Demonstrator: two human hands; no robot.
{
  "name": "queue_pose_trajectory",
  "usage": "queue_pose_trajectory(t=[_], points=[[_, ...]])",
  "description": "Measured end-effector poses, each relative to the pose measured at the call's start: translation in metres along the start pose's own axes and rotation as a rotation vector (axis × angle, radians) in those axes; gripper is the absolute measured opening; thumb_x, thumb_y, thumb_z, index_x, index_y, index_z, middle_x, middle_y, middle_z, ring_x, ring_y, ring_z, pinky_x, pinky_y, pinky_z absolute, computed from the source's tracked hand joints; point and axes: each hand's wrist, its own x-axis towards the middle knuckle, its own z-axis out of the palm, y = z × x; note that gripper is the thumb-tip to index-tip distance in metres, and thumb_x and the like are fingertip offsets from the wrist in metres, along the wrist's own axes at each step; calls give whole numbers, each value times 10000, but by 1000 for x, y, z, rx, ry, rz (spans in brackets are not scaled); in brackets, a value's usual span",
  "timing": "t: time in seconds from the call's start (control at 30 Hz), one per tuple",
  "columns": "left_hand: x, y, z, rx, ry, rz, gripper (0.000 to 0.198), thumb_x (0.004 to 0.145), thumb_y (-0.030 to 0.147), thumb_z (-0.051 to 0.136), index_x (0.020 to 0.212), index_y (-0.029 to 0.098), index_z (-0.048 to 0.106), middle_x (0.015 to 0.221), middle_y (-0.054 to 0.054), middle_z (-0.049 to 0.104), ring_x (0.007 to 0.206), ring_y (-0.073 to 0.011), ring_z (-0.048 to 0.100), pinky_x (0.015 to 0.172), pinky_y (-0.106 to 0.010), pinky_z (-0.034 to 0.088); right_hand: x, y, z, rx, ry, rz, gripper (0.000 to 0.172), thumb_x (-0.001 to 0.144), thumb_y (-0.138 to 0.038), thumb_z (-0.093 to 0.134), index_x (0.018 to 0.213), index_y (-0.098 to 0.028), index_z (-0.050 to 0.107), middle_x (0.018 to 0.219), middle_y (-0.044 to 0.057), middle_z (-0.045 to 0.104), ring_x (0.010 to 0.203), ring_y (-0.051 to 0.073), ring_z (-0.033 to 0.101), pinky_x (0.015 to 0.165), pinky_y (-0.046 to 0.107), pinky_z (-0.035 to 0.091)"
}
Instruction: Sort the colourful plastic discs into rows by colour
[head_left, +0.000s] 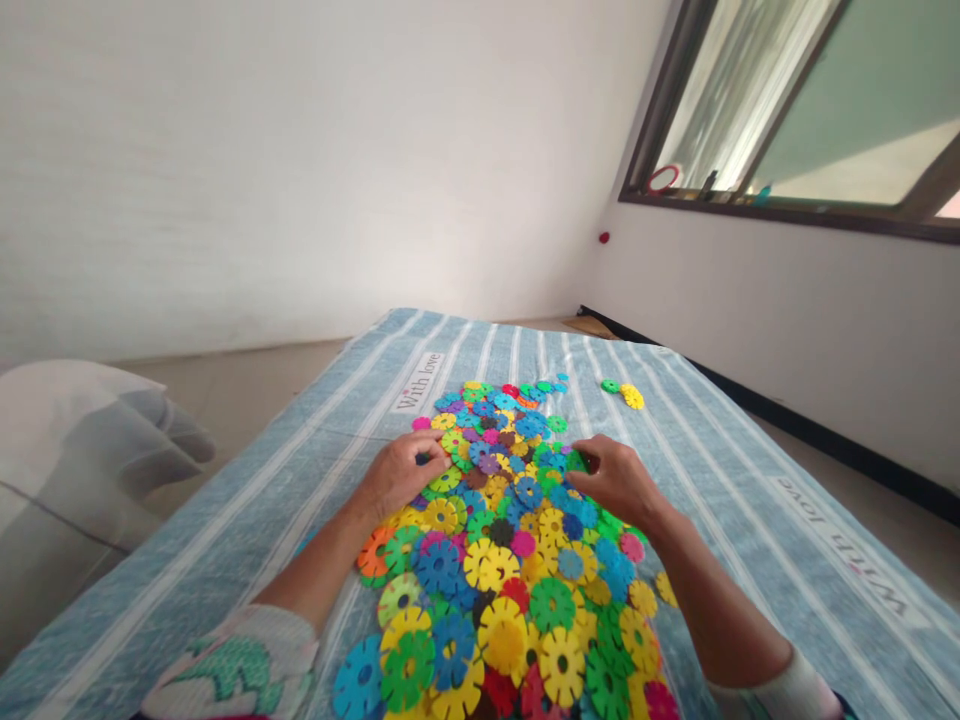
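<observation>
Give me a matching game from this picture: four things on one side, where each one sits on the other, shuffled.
1 left hand
2 right hand
3 stray green and yellow discs
4 red ring

A window ledge
B right side of the pile
C striped cloth, beyond the pile
D left side of the pile

Pairs: 1-D, 2-B, 3-C, 4-A

The striped sheet (300, 480) carries the printed words "With love" twice. One print (417, 382) lies just beyond the far left edge of the pile of discs (510, 560). The other (847, 545) lies well right of the pile, upside down to the camera.
</observation>
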Motion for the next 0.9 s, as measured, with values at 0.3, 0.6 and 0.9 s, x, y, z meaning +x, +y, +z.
queue_pose_trajectory(t=[0.3,0.6,0.9], points=[[2,-7,-1,47,20,-1,353,711,538,538,650,231,700,1177,-81,694,1081,-284,642,1006,-391,446,45,78,-5,-263,124,269,191,759,-303,546,747,-158,669,736,39,624,684,152,556,599,237,329],[0,-22,2,112,32,-3,336,757,531,521,644,256,679,1188,-48,690,1096,-270,635,981,-364,468,117,115,5,-369,191,401,309,847,-303,499,1070,-154,653,1109,125,621,959,234,610,706,277,405],[-6,-28,6,152,80,2,306,767,511,536,650,259,663,1181,-24,694,1106,-242,632,967,-302,478,160,126,24,-400,190,469,329,893,-304,460,1098,-126,646,1150,155,592,1006,241,616,788,296,445]])
